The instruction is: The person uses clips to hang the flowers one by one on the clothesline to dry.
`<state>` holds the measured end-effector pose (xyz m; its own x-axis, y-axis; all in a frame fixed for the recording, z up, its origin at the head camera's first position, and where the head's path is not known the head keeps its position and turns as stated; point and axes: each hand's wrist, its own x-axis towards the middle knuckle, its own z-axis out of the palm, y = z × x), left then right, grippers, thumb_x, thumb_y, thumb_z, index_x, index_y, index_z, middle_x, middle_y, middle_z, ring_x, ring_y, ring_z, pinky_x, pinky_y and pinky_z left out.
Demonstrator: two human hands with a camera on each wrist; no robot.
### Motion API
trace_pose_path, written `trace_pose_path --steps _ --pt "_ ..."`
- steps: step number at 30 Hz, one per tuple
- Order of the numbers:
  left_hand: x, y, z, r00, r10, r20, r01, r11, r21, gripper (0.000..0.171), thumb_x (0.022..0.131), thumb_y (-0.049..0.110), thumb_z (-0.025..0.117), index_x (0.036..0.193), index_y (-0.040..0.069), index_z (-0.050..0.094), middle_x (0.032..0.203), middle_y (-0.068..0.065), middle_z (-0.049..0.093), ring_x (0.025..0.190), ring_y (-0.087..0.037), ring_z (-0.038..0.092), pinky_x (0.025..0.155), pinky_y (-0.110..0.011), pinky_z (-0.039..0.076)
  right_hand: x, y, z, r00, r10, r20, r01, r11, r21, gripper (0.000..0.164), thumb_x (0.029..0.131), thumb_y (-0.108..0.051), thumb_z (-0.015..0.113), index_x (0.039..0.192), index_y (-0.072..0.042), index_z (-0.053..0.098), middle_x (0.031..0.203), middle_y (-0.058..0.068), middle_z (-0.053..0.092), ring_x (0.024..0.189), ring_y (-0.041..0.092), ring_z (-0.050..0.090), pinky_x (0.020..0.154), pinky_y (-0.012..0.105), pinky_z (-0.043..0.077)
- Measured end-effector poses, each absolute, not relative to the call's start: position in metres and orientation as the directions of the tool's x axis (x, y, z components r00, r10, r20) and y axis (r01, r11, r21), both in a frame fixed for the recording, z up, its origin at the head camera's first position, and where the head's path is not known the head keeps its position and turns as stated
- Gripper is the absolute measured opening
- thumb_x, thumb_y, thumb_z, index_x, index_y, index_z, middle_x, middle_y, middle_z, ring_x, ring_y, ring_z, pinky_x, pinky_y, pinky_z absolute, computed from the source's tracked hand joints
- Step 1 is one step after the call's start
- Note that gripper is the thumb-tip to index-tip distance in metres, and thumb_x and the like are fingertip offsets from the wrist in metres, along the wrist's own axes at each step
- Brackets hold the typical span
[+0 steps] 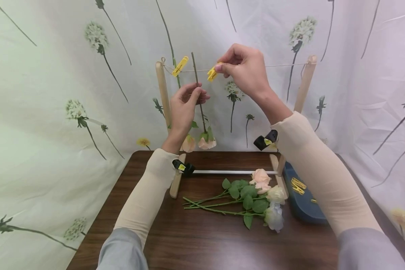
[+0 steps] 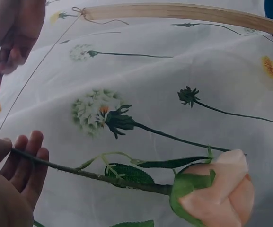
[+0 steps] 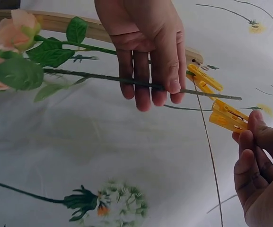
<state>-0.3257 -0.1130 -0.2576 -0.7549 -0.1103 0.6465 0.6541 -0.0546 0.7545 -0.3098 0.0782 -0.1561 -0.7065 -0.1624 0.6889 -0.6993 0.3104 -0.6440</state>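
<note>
My left hand (image 1: 188, 103) pinches the stem of a peach rose (image 2: 216, 189) between thumb and fingers. The rose hangs head down, its bare stem end rising past the string (image 1: 276, 66). In my right hand (image 1: 246, 69) is a yellow clothespin (image 3: 228, 116), gripped between thumb and fingertips, its nose pointing toward the stem. Left of the held stem, a second yellow clothespin (image 1: 180, 66) sits on the string at another stem. That stem belongs to another peach rose (image 1: 188, 143), also upside down, partly behind my left hand.
Wooden posts (image 1: 303, 86) with a white crossbar (image 1: 234, 172) carry the string. On the brown table (image 1: 202, 240) lie several cut roses (image 1: 261, 180), peach, cream and pale blue. A blue tray (image 1: 300, 210) with yellow clothespins stands at the right, partly behind my right sleeve.
</note>
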Motion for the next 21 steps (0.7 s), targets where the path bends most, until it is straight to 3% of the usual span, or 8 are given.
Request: trace_pose_path --steps 6,14,21 --pt "-0.327 -0.109 -0.256 -0.751 -0.130 0.647 0.655 -0.024 0.756 0.025 0.108 0.011 0.065 0.124 -0.006 0.071 0.101 -0.017 0.078 0.087 -0.013 0.079 0.086 -0.033 0.066 -0.318 0.064 -0.147 -0.726 -0.135 0.674 -0.680 0.283 -0.676 0.008 0.096 -0.009 0.080 0.091 -0.006 0.076 0.085 -0.006 0.076 0.066 0.015 0.065 0.070 0.026 0.056" --pt "-0.328 -0.107 -0.253 -0.767 -0.173 0.618 0.629 -0.009 0.777 0.023 0.108 0.008 0.063 0.124 -0.006 0.072 0.101 -0.019 0.078 0.085 -0.014 0.079 0.085 -0.032 0.066 -0.326 0.053 -0.141 -0.803 -0.093 0.589 -0.585 0.317 -0.747 0.008 0.095 -0.017 0.083 0.091 -0.014 0.077 0.081 -0.007 0.073 0.054 0.015 0.062 0.042 0.024 0.040" --pt "-0.327 -0.107 -0.251 -0.775 -0.206 0.597 0.606 0.024 0.795 0.022 0.109 0.008 0.061 0.124 -0.004 0.072 0.101 -0.017 0.077 0.086 -0.017 0.080 0.085 -0.031 0.065 -0.332 0.043 -0.140 -0.843 -0.098 0.528 -0.532 0.294 -0.794 0.010 0.095 -0.018 0.084 0.092 -0.013 0.076 0.082 -0.006 0.074 0.048 0.016 0.059 0.041 0.026 0.043"
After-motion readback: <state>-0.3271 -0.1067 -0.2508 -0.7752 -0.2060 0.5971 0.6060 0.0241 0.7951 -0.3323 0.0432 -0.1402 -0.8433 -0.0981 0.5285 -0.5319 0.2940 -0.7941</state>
